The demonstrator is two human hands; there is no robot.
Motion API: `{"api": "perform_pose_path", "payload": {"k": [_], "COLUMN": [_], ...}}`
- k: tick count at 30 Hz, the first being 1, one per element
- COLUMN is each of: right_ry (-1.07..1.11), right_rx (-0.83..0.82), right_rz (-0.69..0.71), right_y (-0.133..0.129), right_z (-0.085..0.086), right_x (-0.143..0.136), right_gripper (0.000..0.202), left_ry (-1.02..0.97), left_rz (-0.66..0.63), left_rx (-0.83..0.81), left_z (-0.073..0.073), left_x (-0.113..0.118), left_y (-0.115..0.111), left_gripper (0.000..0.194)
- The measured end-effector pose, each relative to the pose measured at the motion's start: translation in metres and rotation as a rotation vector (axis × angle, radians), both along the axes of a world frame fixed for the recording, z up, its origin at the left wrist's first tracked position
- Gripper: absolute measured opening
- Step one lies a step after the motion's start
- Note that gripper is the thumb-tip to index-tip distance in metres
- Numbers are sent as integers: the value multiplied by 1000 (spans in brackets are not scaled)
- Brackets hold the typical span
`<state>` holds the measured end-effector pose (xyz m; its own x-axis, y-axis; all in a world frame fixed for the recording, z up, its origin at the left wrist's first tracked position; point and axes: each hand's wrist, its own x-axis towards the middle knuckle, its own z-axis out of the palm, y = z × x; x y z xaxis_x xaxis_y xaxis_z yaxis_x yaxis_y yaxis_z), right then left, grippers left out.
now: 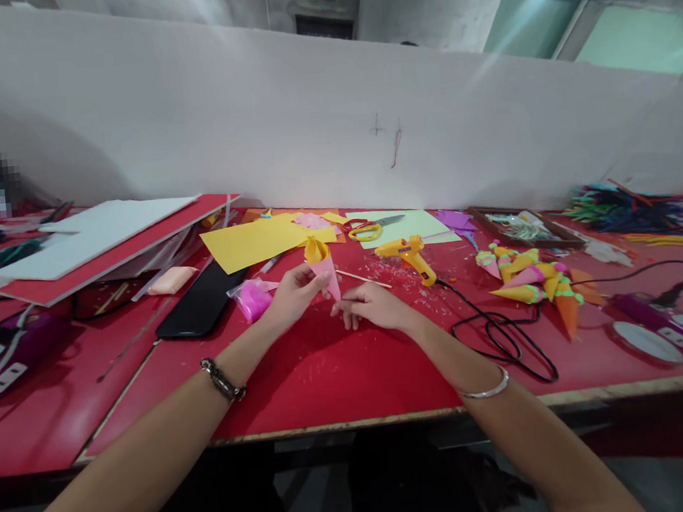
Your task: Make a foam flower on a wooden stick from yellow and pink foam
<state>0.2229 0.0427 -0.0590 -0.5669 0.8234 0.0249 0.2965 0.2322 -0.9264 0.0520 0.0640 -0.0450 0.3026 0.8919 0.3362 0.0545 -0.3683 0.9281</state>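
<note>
Upright between my hands is a small pink paper cone [326, 276] with a yellow paper piece [315, 250] rising from its top. My left hand [295, 296] is closed on the cone's upper side. At the cone's lower tip are the curled fingers of my right hand [373, 305], which appear to pinch the point. A thin wooden stick [364, 278] lies just behind my right hand. Left of my left hand sits a clear bag of bright pink material [253, 299]. A yellow glue gun [407, 257] lies beyond my right hand.
Yellow-handled scissors [369, 229], a yellow sheet [250, 244] and a pale green sheet [435, 228] lie at the back. Finished-looking paper cones [528, 275] are heaped on the right, near the glue gun's looping black cable [491, 326]. A black phone-like slab [199, 304] lies left.
</note>
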Motion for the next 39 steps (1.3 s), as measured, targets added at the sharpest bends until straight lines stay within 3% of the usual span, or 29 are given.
{"api": "perform_pose_path", "payload": {"k": [5, 10, 13, 17, 24, 31, 39], "right_ry": [-74, -178, -148, -63, -136, -68, 61], "right_rx": [106, 348, 493, 527, 544, 576, 418], "right_rz": [-29, -67, -35, -43, -113, -115, -139], "right_y": [-1, 2, 3, 3, 10, 7, 5], "right_z": [-2, -5, -4, -3, -11, -4, -4], "right_x": [0, -1, -2, -2, 0, 1, -2], "right_gripper": [32, 22, 13, 10, 5, 7, 21], "left_ry": [10, 61, 160, 267, 374, 416, 356], "left_rz": [-57, -182, -181, -118, -101, -60, 60], "left_rx": [-2, 33, 203, 510, 715, 733, 478], "left_z": [-4, -10, -9, -8, -13, -12, -9], "left_x": [-3, 1, 4, 4, -1, -3, 0], "left_y": [3, -3, -9, -14, -11, -10, -11], "left_gripper": [20, 23, 23, 21, 18, 21, 21]}}
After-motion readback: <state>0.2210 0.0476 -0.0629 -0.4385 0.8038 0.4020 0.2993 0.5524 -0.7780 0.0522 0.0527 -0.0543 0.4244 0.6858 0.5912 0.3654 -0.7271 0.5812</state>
